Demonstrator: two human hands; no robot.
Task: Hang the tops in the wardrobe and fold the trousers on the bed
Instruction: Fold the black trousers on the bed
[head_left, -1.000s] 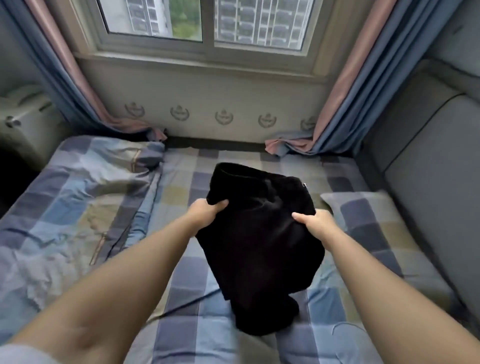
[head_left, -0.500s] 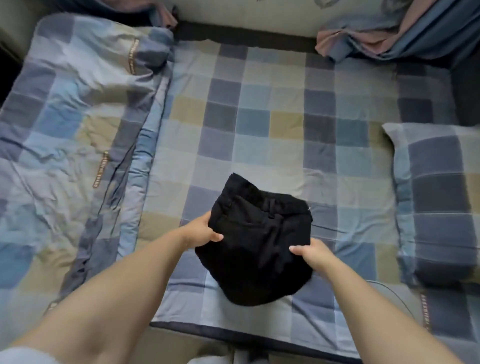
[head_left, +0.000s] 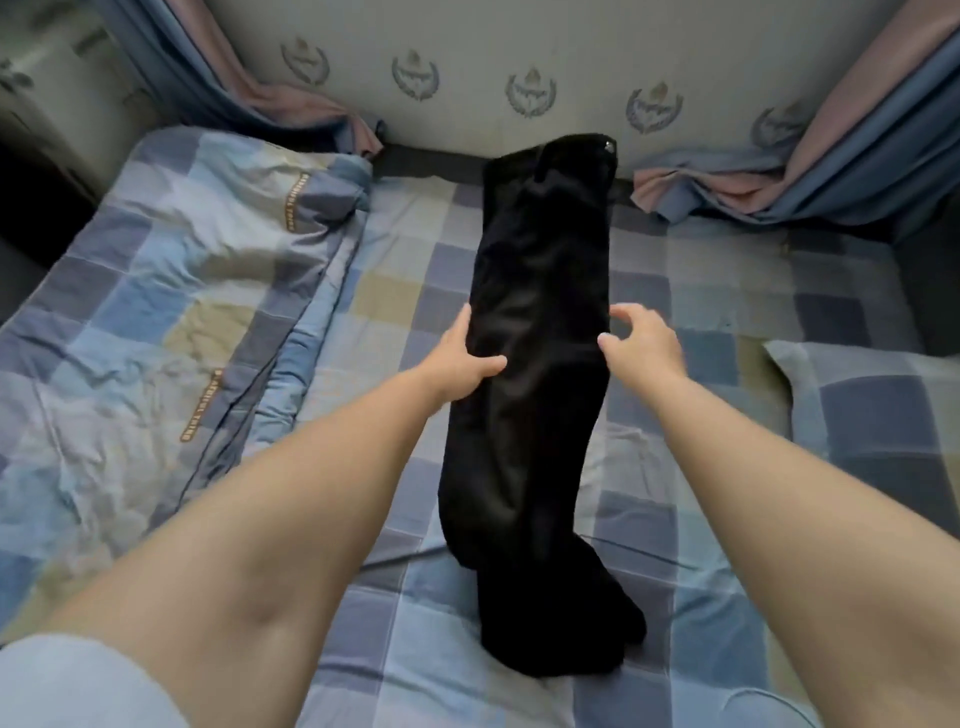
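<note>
Presently, the black trousers (head_left: 540, 332) are laid out lengthwise down the middle of the checked bed (head_left: 675, 291), waistband at 12 o'clock against the wall and leg ends at 6 o'clock near the bed's front edge. The legs appear to be stacked one upon the other, which is judged to be the arrangement needed before folding across the length.

The left hand (head_left: 460, 358) is placed on the garment's 9 o'clock edge at mid-length, thumb laid over the cloth and fingers along the side, seemingly to hold the fabric flat. Whether the fingers are tucked beneath cannot be told. The right hand (head_left: 644, 343) is held at the 3 o'clock edge, fingers loosely curled with nothing gripped, at or just beside the cloth.

A rumpled quilt (head_left: 171, 291) is noted at 9 o'clock and a pillow (head_left: 872, 405) at 3 o'clock, both apart from the trousers. Folding is judged not yet completed.
</note>
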